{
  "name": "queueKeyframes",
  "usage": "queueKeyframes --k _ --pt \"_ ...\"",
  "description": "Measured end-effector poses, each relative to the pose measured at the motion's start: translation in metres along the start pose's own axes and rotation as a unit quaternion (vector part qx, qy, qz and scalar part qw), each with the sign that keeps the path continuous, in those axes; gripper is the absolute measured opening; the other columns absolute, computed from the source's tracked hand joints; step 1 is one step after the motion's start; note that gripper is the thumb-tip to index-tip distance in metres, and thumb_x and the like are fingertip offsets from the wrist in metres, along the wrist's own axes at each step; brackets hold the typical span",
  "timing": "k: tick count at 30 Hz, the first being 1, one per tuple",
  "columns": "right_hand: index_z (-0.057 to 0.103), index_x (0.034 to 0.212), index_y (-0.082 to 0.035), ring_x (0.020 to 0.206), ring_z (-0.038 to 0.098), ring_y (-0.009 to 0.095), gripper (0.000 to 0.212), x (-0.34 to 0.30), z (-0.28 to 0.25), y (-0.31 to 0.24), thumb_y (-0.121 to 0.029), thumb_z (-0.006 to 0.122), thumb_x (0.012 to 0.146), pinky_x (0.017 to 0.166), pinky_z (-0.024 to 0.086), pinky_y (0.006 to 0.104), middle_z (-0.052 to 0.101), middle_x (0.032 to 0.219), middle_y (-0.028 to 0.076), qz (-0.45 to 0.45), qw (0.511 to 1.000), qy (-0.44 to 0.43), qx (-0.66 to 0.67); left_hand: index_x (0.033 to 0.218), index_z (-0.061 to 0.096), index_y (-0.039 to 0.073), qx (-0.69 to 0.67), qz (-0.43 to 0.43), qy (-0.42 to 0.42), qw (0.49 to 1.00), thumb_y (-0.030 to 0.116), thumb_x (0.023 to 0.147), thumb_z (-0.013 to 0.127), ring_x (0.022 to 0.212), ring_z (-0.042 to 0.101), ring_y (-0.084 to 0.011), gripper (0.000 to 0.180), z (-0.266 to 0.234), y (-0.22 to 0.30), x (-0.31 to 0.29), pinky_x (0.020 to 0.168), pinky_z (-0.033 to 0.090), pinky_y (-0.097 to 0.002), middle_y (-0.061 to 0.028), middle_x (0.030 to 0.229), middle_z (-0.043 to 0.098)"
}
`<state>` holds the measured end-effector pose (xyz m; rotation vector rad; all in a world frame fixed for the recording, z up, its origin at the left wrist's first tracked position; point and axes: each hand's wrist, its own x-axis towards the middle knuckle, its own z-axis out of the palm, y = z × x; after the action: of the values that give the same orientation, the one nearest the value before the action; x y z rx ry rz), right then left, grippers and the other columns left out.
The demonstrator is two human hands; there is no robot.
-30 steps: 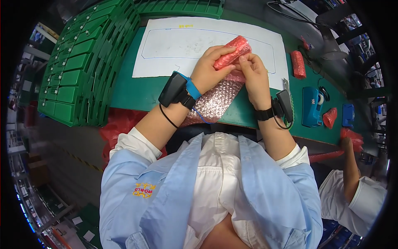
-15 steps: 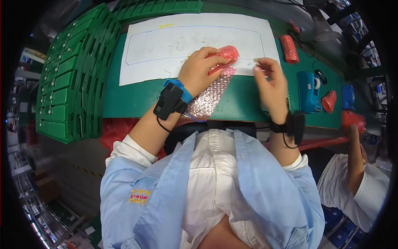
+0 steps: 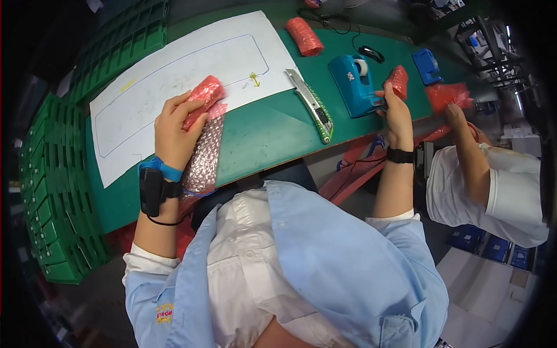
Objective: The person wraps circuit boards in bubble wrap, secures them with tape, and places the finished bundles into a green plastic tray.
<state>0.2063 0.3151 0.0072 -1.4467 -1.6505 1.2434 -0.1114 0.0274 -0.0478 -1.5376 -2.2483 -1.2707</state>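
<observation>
One red bubble-wrap roll [image 3: 210, 91] is clamped in the curled fingers of the left hand [image 3: 175, 126], over the white sheet [image 3: 168, 72]. Winding looks only partly done — a loose pink strip [image 3: 206, 159] trails from beneath, and no tape shows. The right hand [image 3: 398, 119] is at the blue tape dispenser [image 3: 347, 84]; I cannot tell whether its fingertips are together. Securing the wrap seems left.

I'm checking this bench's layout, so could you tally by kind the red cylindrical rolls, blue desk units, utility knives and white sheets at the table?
Red cylindrical rolls: 2 (held roll in the left hand, other roll)
Blue desk units: 2 (tape dispenser, smaller blue unit)
Utility knife: 1
White sheet: 1
Total: 6
</observation>
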Motion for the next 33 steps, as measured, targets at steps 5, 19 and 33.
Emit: queueKeyframes --k 5,19,33 --pt "0.071 0.099 -0.003 0.083 0.056 0.012 0.043 0.009 -0.003 0.009 -0.045 0.062 0.094 0.078 0.042 0.0254 0.065 0.092 0.001 -0.039 0.998 -0.026 -0.032 0.103 0.071 0.008 -0.016 -0.019 -0.007 1.000 0.008 0.078 0.076 0.104 0.064 -0.0315 0.026 0.000 0.002 -0.004 0.089 0.053 -0.0368 -0.0140 0.117 0.062" --pt "0.070 0.094 -0.005 0.089 0.061 0.012 0.019 0.008 0.012 -0.005 -0.024 0.069 0.092 0.082 0.044 0.0260 0.068 0.091 0.002 -0.039 0.980 -0.041 0.190 0.105 0.071 0.007 -0.042 -0.040 -0.018 0.998 0.006 0.079 0.075 0.107 0.062 -0.0298 0.027 -0.001 0.002 -0.002 0.092 0.051 -0.0350 -0.0132 0.117 0.060" --pt "0.062 0.102 -0.011 0.105 0.056 0.015 0.010 -0.018 0.031 0.022 -0.020 0.062 0.097 0.095 0.043 0.0426 0.065 0.104 0.000 -0.204 0.887 0.092 0.403 0.106 0.070 0.007 -0.042 -0.035 -0.017 0.998 0.006 0.079 0.076 0.109 0.061 -0.0291 0.027 0.000 -0.002 -0.004 0.093 0.050 -0.0350 -0.0128 0.119 0.060"
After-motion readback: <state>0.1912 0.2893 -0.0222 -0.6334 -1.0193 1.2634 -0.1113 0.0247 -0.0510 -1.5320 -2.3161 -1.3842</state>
